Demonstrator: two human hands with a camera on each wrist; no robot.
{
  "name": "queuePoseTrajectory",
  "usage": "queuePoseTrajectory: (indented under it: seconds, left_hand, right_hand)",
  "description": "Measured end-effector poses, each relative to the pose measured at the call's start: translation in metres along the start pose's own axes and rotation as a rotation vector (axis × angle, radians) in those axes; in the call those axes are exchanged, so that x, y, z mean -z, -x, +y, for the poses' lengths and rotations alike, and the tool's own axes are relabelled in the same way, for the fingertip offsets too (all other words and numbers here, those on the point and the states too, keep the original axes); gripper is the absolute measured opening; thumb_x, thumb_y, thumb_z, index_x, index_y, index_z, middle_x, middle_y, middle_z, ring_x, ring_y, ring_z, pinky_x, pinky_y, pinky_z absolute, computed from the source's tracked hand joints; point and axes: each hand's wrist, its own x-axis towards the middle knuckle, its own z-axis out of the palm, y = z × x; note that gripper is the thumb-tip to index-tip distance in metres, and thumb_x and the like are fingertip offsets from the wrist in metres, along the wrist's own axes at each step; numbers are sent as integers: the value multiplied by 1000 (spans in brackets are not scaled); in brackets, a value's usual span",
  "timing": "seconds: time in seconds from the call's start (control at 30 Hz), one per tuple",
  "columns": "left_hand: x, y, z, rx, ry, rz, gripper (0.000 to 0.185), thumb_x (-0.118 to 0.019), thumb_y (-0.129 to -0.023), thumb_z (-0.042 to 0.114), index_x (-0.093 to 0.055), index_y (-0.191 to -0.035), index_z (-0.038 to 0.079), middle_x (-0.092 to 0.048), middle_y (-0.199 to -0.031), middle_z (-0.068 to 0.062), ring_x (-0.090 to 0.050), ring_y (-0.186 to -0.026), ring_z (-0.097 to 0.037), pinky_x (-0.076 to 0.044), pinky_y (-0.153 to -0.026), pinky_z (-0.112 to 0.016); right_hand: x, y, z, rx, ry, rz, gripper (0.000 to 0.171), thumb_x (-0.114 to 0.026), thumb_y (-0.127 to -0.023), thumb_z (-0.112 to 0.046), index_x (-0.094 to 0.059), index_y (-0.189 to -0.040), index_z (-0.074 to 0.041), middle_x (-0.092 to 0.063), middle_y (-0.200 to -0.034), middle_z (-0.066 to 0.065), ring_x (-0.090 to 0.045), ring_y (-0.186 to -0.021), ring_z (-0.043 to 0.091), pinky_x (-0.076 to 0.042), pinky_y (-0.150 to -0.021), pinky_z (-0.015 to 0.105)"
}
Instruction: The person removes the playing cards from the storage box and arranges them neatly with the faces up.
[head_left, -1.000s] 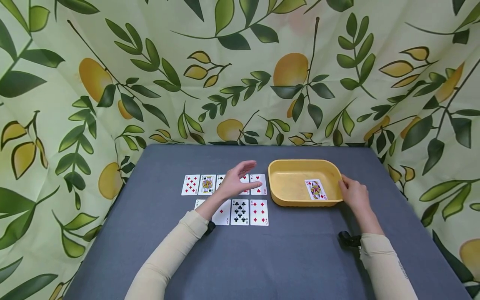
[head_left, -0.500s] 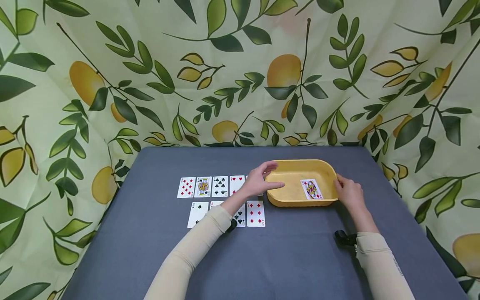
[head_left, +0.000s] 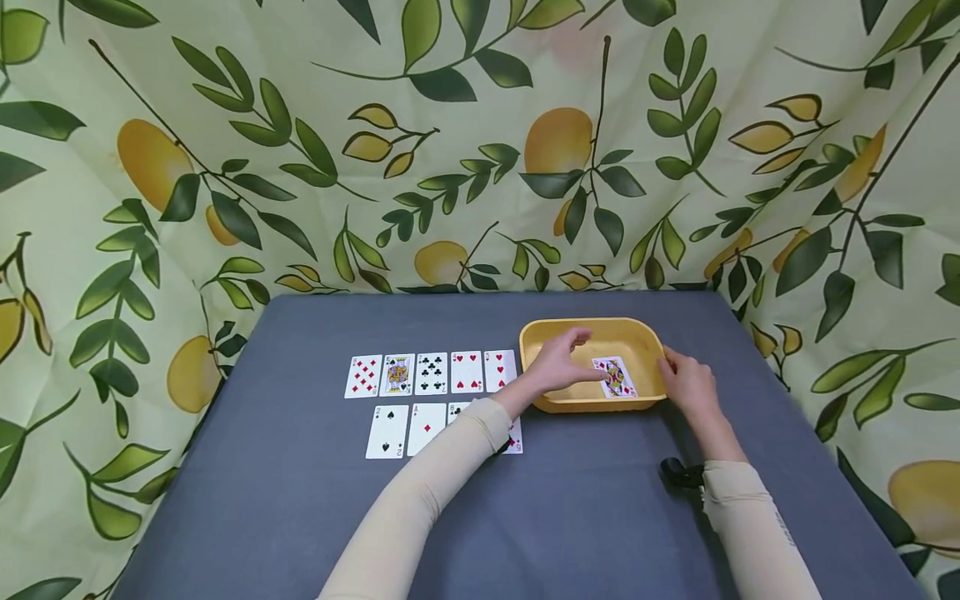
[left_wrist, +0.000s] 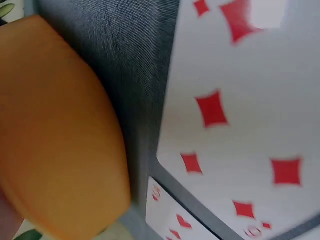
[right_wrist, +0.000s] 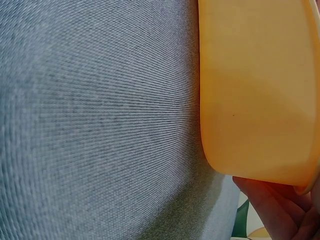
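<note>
A yellow plastic tray (head_left: 543, 400) stands on the table with one face card (head_left: 617, 379) lying inside it. My right hand (head_left: 688, 383) grips the tray's right end; in the right wrist view its fingers (right_wrist: 272, 205) curl against the end wall and rim. Over the tray's left half reaches my left hand (head_left: 558, 364), fingers apart and holding nothing, its thumb tip at the face card's left edge in the head view. Whether the thumb touches the card I cannot tell. In the left wrist view the tray wall (left_wrist: 60, 130) stands beside a six of diamonds (left_wrist: 240, 125).
Left of the tray, playing cards lie face up in two rows. The back row runs from a diamonds card (head_left: 363, 377) to a hearts card (head_left: 499, 369). The front row starts with a two of spades (head_left: 387, 432) and an ace of diamonds (head_left: 426, 427); my left forearm partly covers its right end.
My left hand has moved right, from above the cards to over the tray near the face card. My right hand keeps its grip on the tray. The head view has shifted slightly.
</note>
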Motion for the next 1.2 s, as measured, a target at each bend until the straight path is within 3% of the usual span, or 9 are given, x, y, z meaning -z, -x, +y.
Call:
queuePoseTrajectory:
  seconds: [0.2, 0.43, 0.77, 1.0, 1.2]
  left_hand:
    - [-16, -12, -5, 4, -144, -38, 76, -84, -76, 26, -49, -138, 1, -55, -138, -11, -51, -126, -19, -37, -102, -20]
    - [-33, -22, -6, 25, -325, -132, 85, -86, -73, 33, -45, -141, 3, -53, -139, -9, -50, -126, -16, -35, -104, -17]
    - [-46, -32, -12, 22, -511, -216, 84, -82, -78, 34, -41, -143, 1, -52, -139, -10, -49, -126, -17, -33, -105, -16]
    - [-47, -31, -11, -11, -572, -207, 72, -83, -78, 33, -49, -133, 3, -61, -120, -6, -57, -107, -17, -43, -93, -18]
    - [-47, -29, -10, -8, -564, -202, 70, -83, -77, 33, -50, -133, 5, -62, -117, -5, -57, -103, -15, -44, -90, -17]
  right_hand:
    - [-2, -1, -1, 2, -3, -1, 48, -47, -104, -20, -40, -142, 8, -54, -124, 36, -55, -69, 28, -43, -50, 30]
    - [-2, 0, -2, -3, -3, 1, 47, -46, -104, -19, -41, -142, 8, -54, -123, 36, -55, -66, 27, -42, -49, 30]
    - [-1, 1, -1, 20, 16, 21, 46, -46, -104, -19, -43, -140, 9, -55, -122, 36, -57, -70, 30, -42, -50, 30]
    - [-1, 0, -3, 30, 17, 35, 45, -47, -103, -18, -45, -139, 9, -54, -124, 37, -58, -74, 33, -42, -50, 30]
    - [-2, 0, -3, 14, 15, 32, 45, -48, -103, -17, -44, -139, 9, -54, -123, 37, -57, -73, 32, -42, -50, 30]
